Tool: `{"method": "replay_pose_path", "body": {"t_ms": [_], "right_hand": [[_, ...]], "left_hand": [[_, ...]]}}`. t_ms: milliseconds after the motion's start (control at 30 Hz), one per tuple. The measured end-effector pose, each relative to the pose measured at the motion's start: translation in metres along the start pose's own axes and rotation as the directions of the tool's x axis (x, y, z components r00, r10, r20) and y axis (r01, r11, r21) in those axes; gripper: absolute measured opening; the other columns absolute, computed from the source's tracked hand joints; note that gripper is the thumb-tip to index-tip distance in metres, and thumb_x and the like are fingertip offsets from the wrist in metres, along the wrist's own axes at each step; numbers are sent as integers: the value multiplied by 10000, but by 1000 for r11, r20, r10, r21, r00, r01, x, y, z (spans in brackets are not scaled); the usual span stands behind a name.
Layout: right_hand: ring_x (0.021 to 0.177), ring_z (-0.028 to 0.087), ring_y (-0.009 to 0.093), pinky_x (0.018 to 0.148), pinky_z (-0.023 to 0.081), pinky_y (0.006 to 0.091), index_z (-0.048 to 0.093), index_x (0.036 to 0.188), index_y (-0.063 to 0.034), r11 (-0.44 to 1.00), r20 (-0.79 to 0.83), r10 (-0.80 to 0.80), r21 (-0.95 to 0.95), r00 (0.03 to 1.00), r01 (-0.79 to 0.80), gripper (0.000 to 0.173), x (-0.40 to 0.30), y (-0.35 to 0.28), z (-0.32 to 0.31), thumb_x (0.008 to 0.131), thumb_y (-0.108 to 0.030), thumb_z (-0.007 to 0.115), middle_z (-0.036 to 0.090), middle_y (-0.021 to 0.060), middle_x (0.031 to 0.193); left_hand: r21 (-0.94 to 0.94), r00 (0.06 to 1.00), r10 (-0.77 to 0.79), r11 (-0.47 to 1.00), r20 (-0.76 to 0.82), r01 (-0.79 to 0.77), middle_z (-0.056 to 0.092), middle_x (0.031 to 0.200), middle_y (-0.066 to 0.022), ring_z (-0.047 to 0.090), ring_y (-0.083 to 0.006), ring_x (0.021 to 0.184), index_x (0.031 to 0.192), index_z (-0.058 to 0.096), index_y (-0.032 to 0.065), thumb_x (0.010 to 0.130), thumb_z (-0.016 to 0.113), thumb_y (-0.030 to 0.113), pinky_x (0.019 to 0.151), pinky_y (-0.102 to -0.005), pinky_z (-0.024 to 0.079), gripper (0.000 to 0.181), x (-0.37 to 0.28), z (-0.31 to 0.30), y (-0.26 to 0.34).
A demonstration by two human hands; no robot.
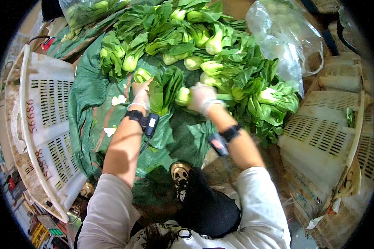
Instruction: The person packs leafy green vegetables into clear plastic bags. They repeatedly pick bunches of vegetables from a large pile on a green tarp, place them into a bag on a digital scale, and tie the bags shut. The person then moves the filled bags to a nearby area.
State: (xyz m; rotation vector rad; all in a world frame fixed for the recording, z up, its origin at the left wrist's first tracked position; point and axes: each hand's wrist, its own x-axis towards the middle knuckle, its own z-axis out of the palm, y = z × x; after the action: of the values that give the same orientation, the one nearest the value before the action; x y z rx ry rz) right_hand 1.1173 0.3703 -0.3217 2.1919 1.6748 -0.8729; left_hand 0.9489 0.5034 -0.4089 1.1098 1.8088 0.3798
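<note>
My left hand (141,91), in a thin translucent glove, is closed around a head of bok choy. The pale base of this bok choy (142,75) shows above my fingers. Dark green leaves (166,90) fan out just right of that hand. Gloved as well and slightly blurred, my right hand (203,97) grips a second bok choy head (183,96), its pale base pointing left. Under both hands spreads a green woven sheet (187,130). A large heap of bok choy (174,40) lies beyond them and curves down the right side.
White slotted plastic crates stand at the left (54,93) and right (318,133); the left one bears numbers. A clear plastic bag (280,40) lies at the back right, and a bag of greens (93,12) at the back left. Leaf scraps (118,100) dot the sheet.
</note>
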Motion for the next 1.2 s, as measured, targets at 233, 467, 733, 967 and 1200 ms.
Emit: {"method": "replay_pose_path", "body": {"t_ms": [233,467,733,967,1200], "right_hand": [[1283,273,319,997,308,385,578,1138,-90,828,-19,-106,-555,994,77,495,-25,64,-72,663,-196,670,319,167,1376],[1134,417,292,887,367,366,588,1111,-12,776,217,-94,-596,972,208,752,17,70,-73,494,-387,798,419,181,1237],[1059,460,306,922,332,403,631,1006,-94,880,-116,-247,-443,962,172,418,-83,30,-71,636,-288,651,495,190,1096],[978,501,309,798,404,378,657,941,-45,754,422,-85,-565,903,335,508,-118,20,-4,604,-424,676,512,220,1047],[1222,269,421,1039,210,456,615,1076,-192,985,34,-148,-88,988,150,645,-104,35,93,497,-429,775,202,282,1358]], "left_hand": [[175,885,414,875,214,-452,539,1054,-135,531,-252,957,1013,545,-5,635,672,67,840,-342,424,405,-29,-158,47],[370,130,532,-373,837,-851,488,1197,-180,368,-317,1229,845,627,29,679,560,134,1016,-468,287,208,-113,-126,44],[132,228,-54,-674,972,-726,333,1396,-81,187,-262,1338,1068,644,225,738,579,210,1082,-482,114,337,-45,-85,20],[174,118,153,-436,981,-883,438,1275,-159,395,-278,1207,1057,593,57,703,576,86,1021,-385,298,356,-21,-110,20],[415,118,494,-549,861,-726,300,1398,-114,350,-279,1255,1342,313,153,769,493,48,1021,-434,295,609,-35,-97,-11]]}}
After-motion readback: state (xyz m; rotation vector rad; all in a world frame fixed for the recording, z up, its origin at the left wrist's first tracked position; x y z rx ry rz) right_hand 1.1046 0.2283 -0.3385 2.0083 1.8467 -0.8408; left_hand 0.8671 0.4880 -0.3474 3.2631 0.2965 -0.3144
